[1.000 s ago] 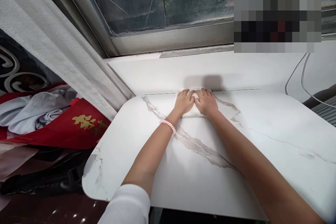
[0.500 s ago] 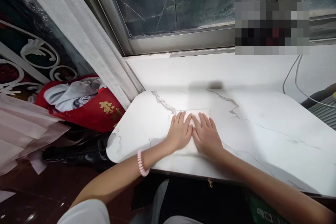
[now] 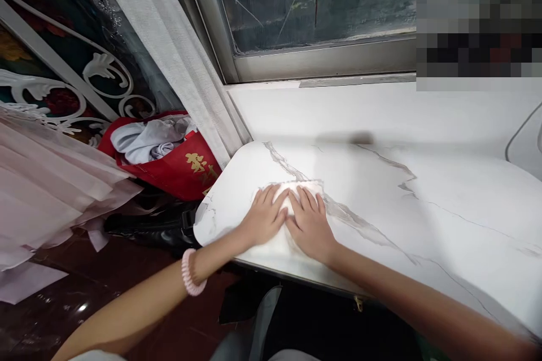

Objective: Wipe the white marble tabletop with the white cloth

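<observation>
A white cloth (image 3: pixel 315 186) lies spread on a white marble-patterned tabletop (image 3: pixel 372 192). Palm down on its left part rests my left hand (image 3: pixel 265 214), fingers stretched out flat. My right hand (image 3: pixel 312 225) presses flat on the right part, its fingers slightly apart. The two hands nearly touch at the thumbs and index fingers, and they cover much of the cloth. A pink coiled band (image 3: pixel 192 272) circles my left wrist.
Left of the table stands a red bag (image 3: pixel 173 172) stuffed with pale fabric, above a black bag (image 3: pixel 148 228). A whitish curtain (image 3: pixel 169 39) hangs beside the window (image 3: pixel 330 5). A cable (image 3: pixel 519 132) runs at the right. Pink fabric (image 3: pixel 55 186) drapes at far left.
Both hands have slid left across the tabletop together with the cloth, still lying flat on it. The view has shifted to the left.
</observation>
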The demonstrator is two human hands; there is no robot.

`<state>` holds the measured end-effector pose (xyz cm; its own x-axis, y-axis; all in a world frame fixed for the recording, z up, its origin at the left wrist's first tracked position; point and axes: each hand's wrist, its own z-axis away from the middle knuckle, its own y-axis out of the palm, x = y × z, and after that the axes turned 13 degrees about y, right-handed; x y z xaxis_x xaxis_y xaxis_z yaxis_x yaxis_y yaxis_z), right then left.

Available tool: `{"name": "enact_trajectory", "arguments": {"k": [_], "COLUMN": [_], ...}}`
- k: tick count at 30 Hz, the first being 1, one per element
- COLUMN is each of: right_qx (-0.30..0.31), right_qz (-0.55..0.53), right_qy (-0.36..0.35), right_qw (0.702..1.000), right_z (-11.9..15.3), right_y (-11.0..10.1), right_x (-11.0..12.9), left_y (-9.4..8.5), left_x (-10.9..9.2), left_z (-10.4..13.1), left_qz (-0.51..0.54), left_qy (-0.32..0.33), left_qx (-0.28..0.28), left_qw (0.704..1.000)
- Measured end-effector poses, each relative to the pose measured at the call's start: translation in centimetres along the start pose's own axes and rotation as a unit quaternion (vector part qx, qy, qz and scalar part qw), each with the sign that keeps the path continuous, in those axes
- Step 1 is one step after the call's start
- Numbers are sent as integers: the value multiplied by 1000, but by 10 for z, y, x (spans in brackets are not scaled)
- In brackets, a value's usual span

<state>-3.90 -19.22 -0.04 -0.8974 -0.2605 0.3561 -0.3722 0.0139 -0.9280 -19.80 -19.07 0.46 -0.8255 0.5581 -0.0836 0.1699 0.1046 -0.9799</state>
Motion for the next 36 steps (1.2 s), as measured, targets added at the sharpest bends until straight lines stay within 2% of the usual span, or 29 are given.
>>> {"name": "enact_trajectory", "arguments": {"k": [5, 8, 12, 16, 20, 23, 26, 30, 36], "right_qx": [-35, -37, -53, -84, -103, -106, -99, -77, -66], "right_qz": [1, -1, 8, 18, 18, 11, -3, -15, -22], "right_qy": [23, 33, 61, 77, 68, 50, 38, 17, -8], "right_qw": [999, 999, 997, 993, 992, 993, 994, 997, 998], "right_z": [-93, -143, -183, -205, -223, -231, -231, -216, -164], "right_y": [13, 18, 22, 29, 42, 52, 57, 57, 54], "right_x": [10, 10, 8, 10, 28, 49, 66, 76, 85], "left_y": [5, 9, 13, 15, 12, 7, 3, 0, -10], "left_x": [75, 111, 143, 168, 197, 219, 230, 223, 183], "left_z": [-61, -99, -135, -152, -148, -134, -117, -94, -47], "left_qz": [-6, -1, 17, 30, 28, 16, -4, -26, -29], "left_qy": [-16, -25, -19, 10, 26, 20, 6, -18, -36], "left_qx": [-2, -1, -8, -4, 1, 5, 20, 53, 70], "left_qw": [1000, 1000, 1000, 999, 999, 1000, 1000, 998, 996]}}
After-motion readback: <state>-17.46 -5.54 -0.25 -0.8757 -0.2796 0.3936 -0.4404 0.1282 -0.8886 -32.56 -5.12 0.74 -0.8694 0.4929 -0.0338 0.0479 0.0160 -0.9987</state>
